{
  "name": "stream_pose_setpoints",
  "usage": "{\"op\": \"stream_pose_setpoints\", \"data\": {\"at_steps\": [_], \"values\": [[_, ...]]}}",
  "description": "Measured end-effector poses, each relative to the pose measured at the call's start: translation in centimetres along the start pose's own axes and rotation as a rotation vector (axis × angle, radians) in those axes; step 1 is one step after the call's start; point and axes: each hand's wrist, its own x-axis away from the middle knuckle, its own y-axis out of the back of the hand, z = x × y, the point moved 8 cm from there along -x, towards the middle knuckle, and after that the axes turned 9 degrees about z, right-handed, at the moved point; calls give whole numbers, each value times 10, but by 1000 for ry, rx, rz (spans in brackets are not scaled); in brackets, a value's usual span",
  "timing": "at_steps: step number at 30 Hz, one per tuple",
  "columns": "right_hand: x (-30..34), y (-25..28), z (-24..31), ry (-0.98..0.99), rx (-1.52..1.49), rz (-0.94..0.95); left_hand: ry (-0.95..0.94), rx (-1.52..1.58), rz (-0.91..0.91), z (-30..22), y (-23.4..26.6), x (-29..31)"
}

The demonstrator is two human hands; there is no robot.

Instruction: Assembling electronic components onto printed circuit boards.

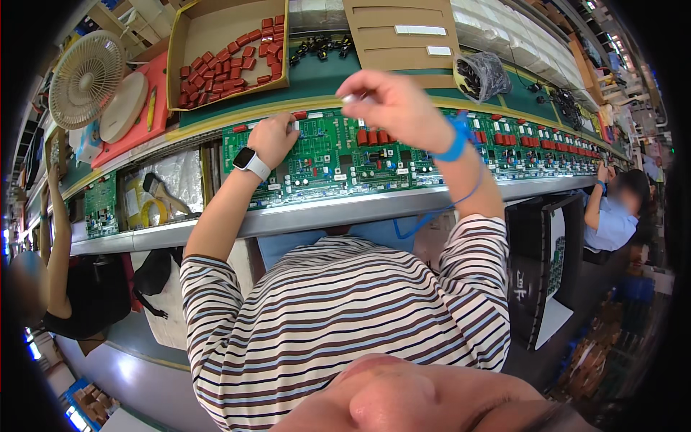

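Note:
My left hand (272, 140), with a watch on its wrist, rests over the left part of a row of green circuit boards (317, 137). Its bent fingers are closed at a red block-shaped capacitor (299, 115) on the board's far edge. Raised above the boards, my right hand (403, 108) is slightly blurred and pinches a small white part (350, 99) at its fingertips. A blue wrist strap (453, 142) with a coiled cord circles that wrist. Below this hand, several red capacitors (372, 137) stand upright on a board.
Beyond the boards sits a cardboard box (175, 65) of loose red capacitors, beside a pile of black parts (322, 48). A bag of parts (484, 75) stands farther right. At left are a fan (86, 79) and a brush (164, 191). Co-workers sit on both sides.

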Motion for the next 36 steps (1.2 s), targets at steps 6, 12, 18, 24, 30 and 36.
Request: {"op": "stream_pose_setpoints", "data": {"at_steps": [6,12,18,24,30,36], "values": [[-29,-33,-77,-82,-2,-14,30,2,-14,-3,0,3],[-28,-25,-101,-69,118,-154,35,-26,-8,-3,-1,2],[-24,-22,-105,-167,171,-160,25,-2,-11,-2,0,0],[-20,-16,-115,-211,228,-174,73,-14,16,-7,-4,1],[-23,-19,-122,-217,269,-146,-15,-27,-72,-6,-3,6],[-25,-27,-123,-157,423,-90,-23,-37,-55,-5,-3,5]]}}
